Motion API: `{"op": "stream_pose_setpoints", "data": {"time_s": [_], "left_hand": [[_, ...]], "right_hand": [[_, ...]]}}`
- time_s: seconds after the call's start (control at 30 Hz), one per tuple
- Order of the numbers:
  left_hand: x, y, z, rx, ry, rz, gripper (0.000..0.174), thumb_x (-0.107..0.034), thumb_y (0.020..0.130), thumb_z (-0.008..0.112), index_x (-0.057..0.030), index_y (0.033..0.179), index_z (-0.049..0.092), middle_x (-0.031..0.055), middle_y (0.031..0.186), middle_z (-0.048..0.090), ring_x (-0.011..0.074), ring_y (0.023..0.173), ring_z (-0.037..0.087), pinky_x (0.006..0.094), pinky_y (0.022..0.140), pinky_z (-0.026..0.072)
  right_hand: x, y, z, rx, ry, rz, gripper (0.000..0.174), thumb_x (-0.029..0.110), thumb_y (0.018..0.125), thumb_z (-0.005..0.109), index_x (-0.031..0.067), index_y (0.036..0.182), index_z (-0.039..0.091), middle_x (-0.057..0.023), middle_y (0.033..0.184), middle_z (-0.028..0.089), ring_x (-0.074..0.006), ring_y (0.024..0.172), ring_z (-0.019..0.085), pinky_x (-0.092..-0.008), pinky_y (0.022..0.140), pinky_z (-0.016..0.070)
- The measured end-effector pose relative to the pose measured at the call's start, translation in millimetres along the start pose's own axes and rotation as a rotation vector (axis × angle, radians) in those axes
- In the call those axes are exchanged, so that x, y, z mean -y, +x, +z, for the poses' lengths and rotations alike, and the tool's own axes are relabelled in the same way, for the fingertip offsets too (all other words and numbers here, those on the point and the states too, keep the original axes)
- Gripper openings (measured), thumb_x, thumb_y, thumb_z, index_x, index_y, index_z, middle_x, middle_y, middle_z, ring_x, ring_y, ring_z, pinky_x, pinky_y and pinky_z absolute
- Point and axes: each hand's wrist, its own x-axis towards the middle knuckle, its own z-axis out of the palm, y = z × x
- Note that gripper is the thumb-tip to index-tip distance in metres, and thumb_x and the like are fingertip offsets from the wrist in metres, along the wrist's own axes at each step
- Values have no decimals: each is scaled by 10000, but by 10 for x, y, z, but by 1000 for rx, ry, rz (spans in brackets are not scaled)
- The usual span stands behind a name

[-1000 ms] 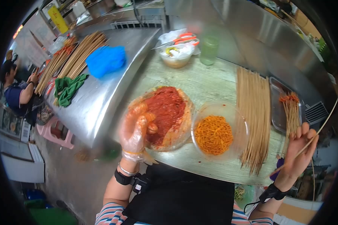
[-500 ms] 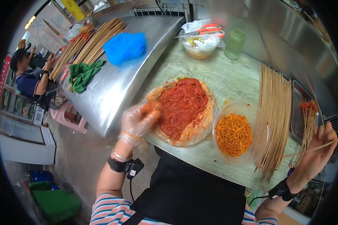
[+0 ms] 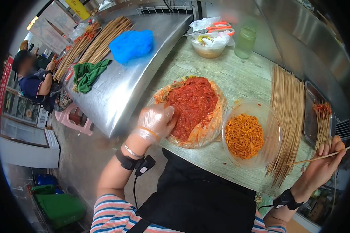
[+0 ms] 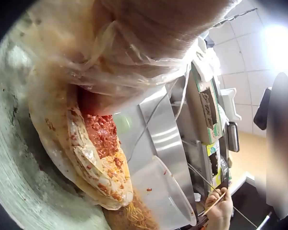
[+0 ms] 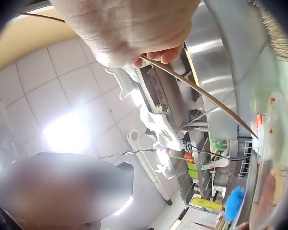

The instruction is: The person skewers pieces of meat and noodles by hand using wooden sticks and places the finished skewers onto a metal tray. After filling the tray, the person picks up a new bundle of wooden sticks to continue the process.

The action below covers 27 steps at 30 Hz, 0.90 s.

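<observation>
The right hand (image 3: 323, 165) pinches one stick (image 3: 304, 160). The left hand (image 3: 156, 119), in one glove, touches one bag (image 3: 212, 125) of red mush on the table (image 3: 237, 79), near one bowl (image 3: 274, 130). Its grip, I cannot tell.

Paste (image 3: 191, 105): red. Shreds (image 3: 244, 136): orange. Sticks (image 3: 287, 116): pale tan. Bench (image 3: 237, 75): pale green, streaked grain. Bag (image 3: 131, 46): bright blue. Cloth (image 3: 88, 75): dark green. Sleeve (image 3: 112, 211): pink, white, blue stripes. Apron (image 3: 198, 194): black.
</observation>
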Motion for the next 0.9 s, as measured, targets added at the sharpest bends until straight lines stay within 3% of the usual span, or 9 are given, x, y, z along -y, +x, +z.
{"op": "stream_pose_setpoints", "data": {"time_s": [0.1,0.13,0.23,0.27,0.63,0.9], "left_hand": [[168,14,172,-224,-254,-2,186,-91,729,616,-85,911,651,148,751,618,297,602,580,361,557,477],[246,18,198,-275,-400,42,221,-53,774,579,-60,988,632,127,768,640,220,569,586,298,525,464],[231,-41,-28,-26,-1242,-431,214,-26,811,550,-8,1014,616,78,811,647,128,603,580,232,533,447],[217,-41,-49,-79,-1324,-392,202,-13,825,543,30,1012,604,44,877,630,82,653,552,196,546,428],[115,-84,32,-53,-1749,-349,219,-30,767,650,-19,966,558,91,900,603,113,622,548,224,537,442],[65,-84,143,-121,-1749,-322,209,-6,788,627,-6,978,539,130,906,597,131,585,551,225,509,439]], "right_hand": [[10,-65,49,18,46,58,243,238,994,317,82,814,368,-11,791,315,-73,608,264,-196,515,281],[0,-85,68,6,27,65,248,250,993,320,78,826,381,-9,779,333,-66,596,267,-187,491,279],[-75,-163,145,-60,-16,100,252,252,993,325,72,830,391,-11,783,356,-65,596,275,-187,493,283],[-118,-177,227,-95,-72,38,256,255,990,338,67,825,395,-10,780,362,-65,591,282,-188,490,287],[-277,-373,553,-72,2,99,254,277,977,377,82,824,435,8,718,350,-24,501,259,-149,430,243],[-354,-418,476,-179,-63,66,249,268,977,382,77,831,447,4,705,383,-21,494,297,-147,431,249]]}}
